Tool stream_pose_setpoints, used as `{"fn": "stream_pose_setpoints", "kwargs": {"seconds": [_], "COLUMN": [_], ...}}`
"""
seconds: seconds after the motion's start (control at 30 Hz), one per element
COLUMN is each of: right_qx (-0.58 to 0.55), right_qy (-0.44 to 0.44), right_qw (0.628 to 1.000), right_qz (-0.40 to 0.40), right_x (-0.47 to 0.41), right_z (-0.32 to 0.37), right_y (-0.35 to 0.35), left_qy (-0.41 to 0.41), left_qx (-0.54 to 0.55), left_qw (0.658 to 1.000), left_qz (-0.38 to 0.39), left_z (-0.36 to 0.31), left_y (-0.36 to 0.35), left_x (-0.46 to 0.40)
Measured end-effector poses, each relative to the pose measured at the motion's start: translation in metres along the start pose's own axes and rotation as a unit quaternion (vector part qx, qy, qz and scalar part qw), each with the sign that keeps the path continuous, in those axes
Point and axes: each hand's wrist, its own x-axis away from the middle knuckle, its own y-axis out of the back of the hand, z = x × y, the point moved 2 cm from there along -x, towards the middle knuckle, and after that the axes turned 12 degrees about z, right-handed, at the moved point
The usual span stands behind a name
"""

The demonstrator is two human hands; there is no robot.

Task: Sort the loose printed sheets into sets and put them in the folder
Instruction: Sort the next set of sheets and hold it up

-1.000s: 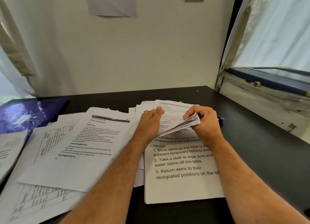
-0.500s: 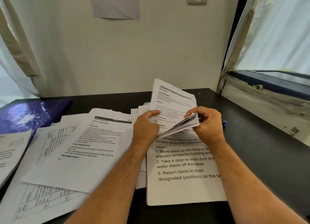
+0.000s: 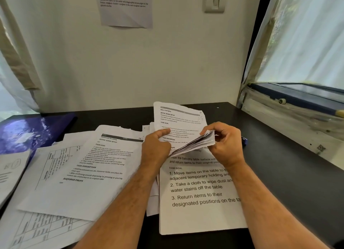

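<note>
Top sheet (image 3: 179,122) now higher, upright

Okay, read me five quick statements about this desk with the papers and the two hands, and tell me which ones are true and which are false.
1. The right hand pinches a folded-back bundle of sheets. True.
2. The left hand lies flat on the black table, away from any paper. False: it holds the raised sheet headed Return Packaging.
3. The blue folder lies at the far left of the table. True.
4. The large-print sheet stands upright against the wall. False: it lies flat beneath the hands.
5. A paper notice hangs on the wall. True.
</note>
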Motion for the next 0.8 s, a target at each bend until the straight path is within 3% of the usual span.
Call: {"fn": "stream_pose_setpoints", "kwargs": {"seconds": [0.27,0.37,0.47,0.7,0.8], "right_qx": [-0.001,0.008,0.063,0.152,0.180], "right_qy": [-0.047,-0.087,-0.112,-0.105,-0.124], "right_qw": [0.999,0.996,0.991,0.979,0.968], "right_qz": [0.017,0.005,0.043,0.085,0.124], "right_x": [-0.002,-0.013,-0.040,-0.107,-0.117], "right_z": [0.008,0.018,0.030,0.052,0.048], "right_y": [-0.005,-0.006,-0.006,-0.024,-0.038], "left_qy": [-0.067,-0.083,-0.068,-0.079,-0.061], "left_qx": [0.009,0.017,0.050,0.126,0.108], "left_qw": [0.995,0.995,0.996,0.989,0.992], "left_qz": [-0.072,-0.044,-0.008,-0.004,-0.002], "left_z": [-0.002,-0.003,-0.004,-0.009,-0.008], "left_y": [0.005,0.008,0.008,0.020,0.018], "left_x": [-0.001,-0.004,-0.003,0.003,0.002]}}
